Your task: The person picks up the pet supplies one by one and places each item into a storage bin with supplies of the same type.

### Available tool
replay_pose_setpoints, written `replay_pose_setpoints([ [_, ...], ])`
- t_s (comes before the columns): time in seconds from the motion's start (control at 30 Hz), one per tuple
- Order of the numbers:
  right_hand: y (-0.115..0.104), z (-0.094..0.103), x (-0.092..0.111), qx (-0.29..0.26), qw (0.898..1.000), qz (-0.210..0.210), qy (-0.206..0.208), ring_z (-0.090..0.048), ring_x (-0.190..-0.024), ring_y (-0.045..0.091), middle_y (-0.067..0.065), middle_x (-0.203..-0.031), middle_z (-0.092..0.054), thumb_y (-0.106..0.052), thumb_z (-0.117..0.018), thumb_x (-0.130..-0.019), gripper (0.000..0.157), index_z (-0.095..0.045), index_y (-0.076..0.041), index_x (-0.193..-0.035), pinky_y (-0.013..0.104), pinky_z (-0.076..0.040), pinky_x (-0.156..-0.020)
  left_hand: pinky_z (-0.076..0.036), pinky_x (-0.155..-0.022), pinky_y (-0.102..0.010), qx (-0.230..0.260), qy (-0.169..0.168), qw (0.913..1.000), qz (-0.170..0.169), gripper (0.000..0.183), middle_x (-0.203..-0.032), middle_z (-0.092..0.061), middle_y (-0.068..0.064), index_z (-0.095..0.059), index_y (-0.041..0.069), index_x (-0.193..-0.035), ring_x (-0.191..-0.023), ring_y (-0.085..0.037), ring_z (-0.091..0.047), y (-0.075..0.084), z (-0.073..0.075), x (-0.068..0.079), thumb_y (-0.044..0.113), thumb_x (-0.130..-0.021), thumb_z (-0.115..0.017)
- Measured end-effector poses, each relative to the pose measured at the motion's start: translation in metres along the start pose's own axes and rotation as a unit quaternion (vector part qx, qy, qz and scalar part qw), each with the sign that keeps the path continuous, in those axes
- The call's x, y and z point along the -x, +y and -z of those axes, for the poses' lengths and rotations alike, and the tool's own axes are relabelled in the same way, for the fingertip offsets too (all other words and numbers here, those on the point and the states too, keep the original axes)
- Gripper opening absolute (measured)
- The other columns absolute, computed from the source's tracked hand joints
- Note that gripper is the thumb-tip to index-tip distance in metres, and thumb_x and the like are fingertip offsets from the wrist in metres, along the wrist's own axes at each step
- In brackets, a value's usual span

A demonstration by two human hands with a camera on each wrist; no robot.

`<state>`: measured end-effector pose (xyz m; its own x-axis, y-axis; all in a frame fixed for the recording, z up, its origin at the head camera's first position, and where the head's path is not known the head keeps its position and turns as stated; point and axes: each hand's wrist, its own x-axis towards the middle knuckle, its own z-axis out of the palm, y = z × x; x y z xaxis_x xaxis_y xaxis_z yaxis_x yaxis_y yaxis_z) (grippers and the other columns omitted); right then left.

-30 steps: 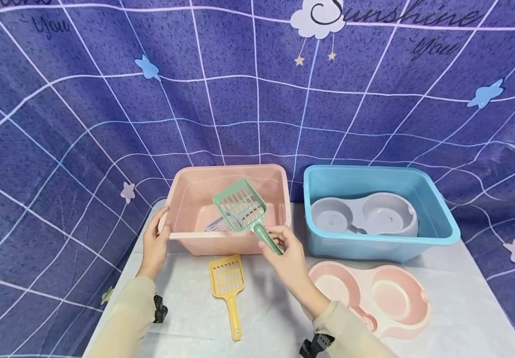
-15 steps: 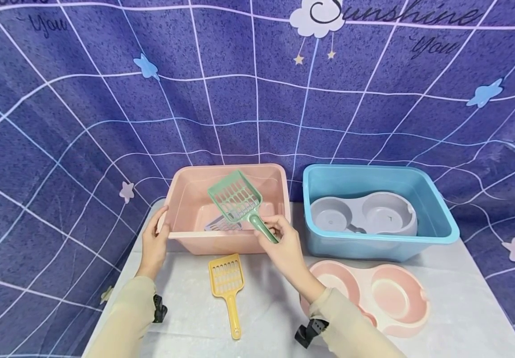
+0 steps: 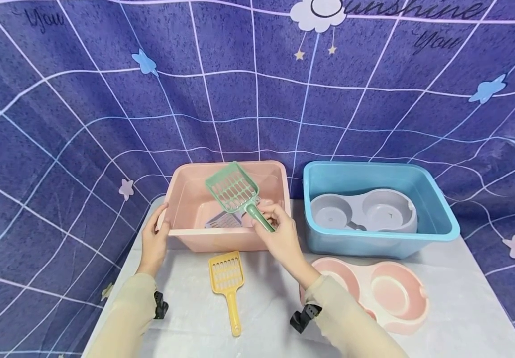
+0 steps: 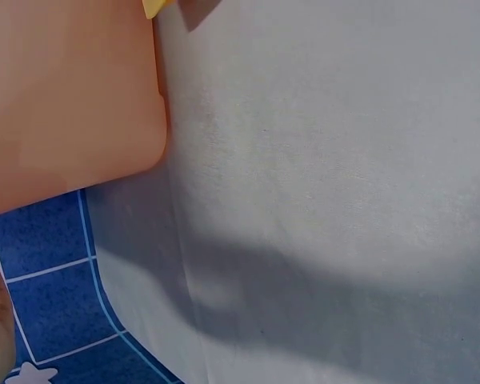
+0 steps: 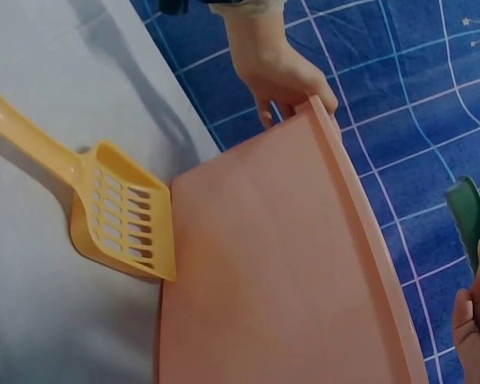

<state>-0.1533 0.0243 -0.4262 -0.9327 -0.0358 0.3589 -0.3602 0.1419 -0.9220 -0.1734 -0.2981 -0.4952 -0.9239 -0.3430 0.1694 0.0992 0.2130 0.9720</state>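
While right fingers [image 3: 279, 213] clasp one green scoop [image 3: 250, 202], left fingers [image 3: 155, 218] grip one pink tub [image 3: 221, 241]; one yellow scoop [image 3: 230, 290].

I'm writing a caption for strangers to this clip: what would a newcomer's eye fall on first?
Probably the green scoop, held by the right hand above the pink bin, whose left end the left hand holds. Next, perhaps, the yellow scoop lying in front of that bin, and the starry purple-blue backdrop behind everything.
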Motion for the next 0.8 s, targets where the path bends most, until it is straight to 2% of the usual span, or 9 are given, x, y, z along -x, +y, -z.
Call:
replay_pose_setpoints([
  [0.17,0.003,0.000,-0.008,0.011,1.000,0.000,0.000,-0.061,-0.081,0.015,0.005,-0.095,-0.069,-0.005,-0.074,-0.085,0.025,-0.068,-0.005,-0.109,0.029,-0.052,-0.074,-0.043,-0.086,-0.012,0.003,-0.003,1.0000,0.006,0.044,-0.151,-0.042,-0.004,-0.049,0.016,-0.147,-0.120,-0.012,-0.046,0.001,-0.001,-0.002,0.013,-0.103,-0.049],
  [0.3,0.006,-0.001,-0.015,0.018,1.000,0.000,-0.003,-0.062,-0.080,0.016,0.005,-0.093,-0.069,-0.006,-0.074,-0.085,0.026,-0.067,-0.005,-0.110,0.027,-0.052,-0.073,-0.044,-0.084,-0.012,0.006,-0.002,0.9998,0.019,0.045,-0.152,-0.041,-0.005,-0.048,0.014,-0.147,-0.120,-0.013,-0.046,0.000,0.000,-0.004,0.010,-0.102,-0.048],
  [0.37,0.002,-0.001,-0.019,0.016,1.000,0.004,-0.004,-0.063,-0.081,0.021,0.009,-0.089,-0.069,-0.003,-0.074,-0.085,0.026,-0.067,-0.002,-0.110,0.032,-0.053,-0.075,-0.044,-0.085,-0.012,0.003,-0.003,0.9999,0.016,0.045,-0.152,-0.041,-0.005,-0.048,0.014,-0.147,-0.121,-0.015,-0.046,0.001,-0.001,-0.004,0.010,-0.102,-0.048],
  [0.47,0.004,-0.003,-0.026,0.006,1.000,0.007,-0.006,-0.063,-0.082,0.025,0.014,-0.088,-0.069,0.000,-0.073,-0.085,0.027,-0.065,0.001,-0.111,0.035,-0.053,-0.076,-0.043,-0.085,-0.013,-0.004,-0.008,0.9999,0.013,0.045,-0.153,-0.040,-0.007,-0.048,0.012,-0.147,-0.123,-0.020,-0.046,0.016,-0.003,0.001,0.011,-0.103,-0.048],
  [0.6,0.013,-0.005,-0.031,0.003,1.000,-0.004,-0.015,-0.062,-0.081,0.022,0.012,-0.088,-0.069,-0.003,-0.074,-0.086,0.027,-0.066,-0.002,-0.112,0.029,-0.050,-0.073,-0.041,-0.089,-0.012,-0.001,-0.011,0.9999,0.012,0.044,-0.153,-0.040,-0.007,-0.047,0.011,-0.147,-0.126,-0.021,-0.044,0.019,-0.002,0.004,0.012,-0.103,-0.049],
  [0.67,0.015,-0.005,-0.033,0.009,1.000,-0.004,-0.018,-0.061,-0.080,0.018,0.008,-0.087,-0.070,-0.006,-0.074,-0.086,0.026,-0.067,-0.005,-0.111,0.026,-0.049,-0.073,-0.040,-0.090,-0.011,0.001,-0.006,1.0000,0.007,0.044,-0.152,-0.041,-0.004,-0.048,0.014,-0.147,-0.128,-0.019,-0.043,0.009,0.000,0.002,0.013,-0.103,-0.049],
  [0.8,0.019,-0.003,-0.038,0.018,1.000,0.000,-0.012,-0.063,-0.080,0.020,0.007,-0.085,-0.070,-0.005,-0.073,-0.086,0.023,-0.067,-0.005,-0.108,0.035,-0.052,-0.078,-0.040,-0.090,-0.012,-0.001,0.001,1.0000,-0.002,0.043,-0.150,-0.042,-0.002,-0.049,0.017,-0.147,-0.126,-0.015,-0.043,0.000,0.000,0.000,0.014,-0.104,-0.049],
])
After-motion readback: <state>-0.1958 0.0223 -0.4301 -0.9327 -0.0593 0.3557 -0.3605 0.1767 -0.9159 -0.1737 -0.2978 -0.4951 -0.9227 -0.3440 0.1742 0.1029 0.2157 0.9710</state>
